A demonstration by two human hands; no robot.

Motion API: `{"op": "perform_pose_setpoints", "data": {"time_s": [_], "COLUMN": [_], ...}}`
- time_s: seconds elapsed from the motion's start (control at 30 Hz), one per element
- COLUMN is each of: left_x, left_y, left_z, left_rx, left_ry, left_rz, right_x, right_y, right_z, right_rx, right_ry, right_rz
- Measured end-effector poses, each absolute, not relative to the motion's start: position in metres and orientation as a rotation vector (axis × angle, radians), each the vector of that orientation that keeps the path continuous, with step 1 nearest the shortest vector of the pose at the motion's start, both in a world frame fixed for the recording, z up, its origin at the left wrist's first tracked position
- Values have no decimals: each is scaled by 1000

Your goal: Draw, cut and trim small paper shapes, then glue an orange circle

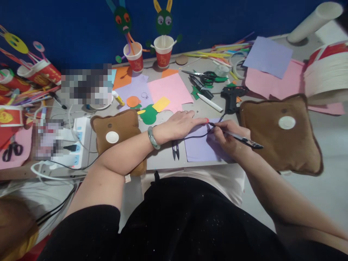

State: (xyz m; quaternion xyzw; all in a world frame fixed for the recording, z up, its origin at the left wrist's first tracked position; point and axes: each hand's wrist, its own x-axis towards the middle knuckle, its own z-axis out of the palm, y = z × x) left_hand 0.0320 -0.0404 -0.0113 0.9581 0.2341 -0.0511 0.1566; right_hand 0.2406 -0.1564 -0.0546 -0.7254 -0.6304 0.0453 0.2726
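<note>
A: What's at the far left?
B: Red paper cups [46, 74] with paper figures and coloured sticks. Below them, black-handled scissors [12, 153] lie on pink paper.
A: And moving right?
B: A white power strip [85, 141] with plugs in it, then a small brown cushion [119, 121]. The left forearm crosses over that cushion.
A: Anything behind it?
B: Green paper pieces [148, 115] and a pink sheet [171, 88]. Further back stand two red cups holding green-faced figures.
A: What is the left hand [185, 125] doing?
B: It lies palm down with its fingers stretched out, gripping nothing. Its forefinger reaches the back edge of a purple sheet [201, 150], where a small red spot [207, 120] shows at the fingertip. Dark snips [176, 150] lie just below that hand.
A: Where is the purple sheet?
B: On the table near its front edge, between the two hands, with a thin black cord [198, 136] running across it.
A: And the right hand [231, 136]?
B: Closed around a pen [251, 142], its tip pointing left, close to the red spot. I can't tell whether the tip touches the paper. A black glue gun [231, 99] lies behind that hand.
A: Farther right?
B: A bigger brown cushion [277, 141], then a stack of white paper plates [326, 78].
</note>
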Motion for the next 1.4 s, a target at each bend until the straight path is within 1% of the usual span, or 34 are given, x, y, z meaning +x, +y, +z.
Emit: {"op": "perform_pose_setpoints", "data": {"time_s": [0.3,0.43,0.53,0.6,0.7,0.8,0.9,0.93,1.0,1.2,1.4], "left_x": [32,30,29,30,31,31,30,29,29,29,27], "left_y": [-42,-44,-44,-44,-45,-45,-44,-44,-42,-43,-43], "left_z": [-8,-5,1,6,11,13,10,9,6,9,9], "left_rx": [2733,2750,2739,2721,2713,2720,2721,2723,2726,2734,2743], "left_ry": [678,676,641,658,706,718,730,731,730,729,701], "left_rz": [-133,-133,-163,-222,-296,-328,-330,-331,-334,-372,-365], "right_x": [245,254,264,269,267,255,244,242,240,238,232], "right_y": [-161,-157,-137,-115,-78,-47,-27,-23,-16,-14,-17], "right_z": [-48,-36,-22,-9,11,25,26,24,20,16,17], "right_rx": [-1862,-1750,-1703,-1713,-1768,-1906,-2000,-2030,-1957,-1955,-1959], "right_ry": [-1750,-1591,-1415,-1374,-1572,-1840,-2058,-2095,-2212,-2296,-2297], "right_rz": [246,304,342,498,744,784,903,867,920,1090,1147]}}
